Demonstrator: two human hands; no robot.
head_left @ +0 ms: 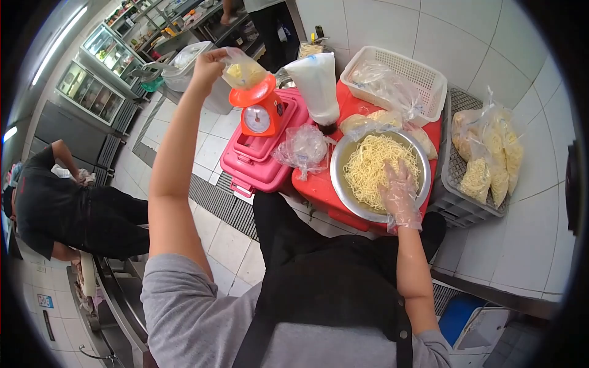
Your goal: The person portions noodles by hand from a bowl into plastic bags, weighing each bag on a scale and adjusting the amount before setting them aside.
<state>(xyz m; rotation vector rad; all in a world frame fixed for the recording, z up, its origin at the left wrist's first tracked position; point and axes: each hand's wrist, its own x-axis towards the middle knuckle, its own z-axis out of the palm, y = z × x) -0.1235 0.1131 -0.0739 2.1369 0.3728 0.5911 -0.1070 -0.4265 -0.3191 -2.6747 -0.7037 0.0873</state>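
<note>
My left hand (pixel 210 66), ungloved, is closed on the top of a clear plastic bag (pixel 243 72) with a small portion of yellow noodles at its bottom. The bag rests over the pan of an orange dial scale (pixel 258 116), which stands on a pink lidded box (pixel 232 161). My right hand (pixel 400 189) wears a clear plastic glove and lies on a heap of yellow noodles (pixel 368 164), fingers spread and their tips partly sunk among the strands. The noodles fill a wide metal bowl (pixel 336 187) on a red surface (pixel 316 188).
Behind the bowl sit a white basket (pixel 438 86) with plastic bags and a tall white plastic bag (pixel 317 89). At right, a grey crate (pixel 457 184) carries bagged noodles (pixel 488 153). Tiled wall borders the right. One person (pixel 67 196) bends at the left; another (pixel 267 30) stands at the back.
</note>
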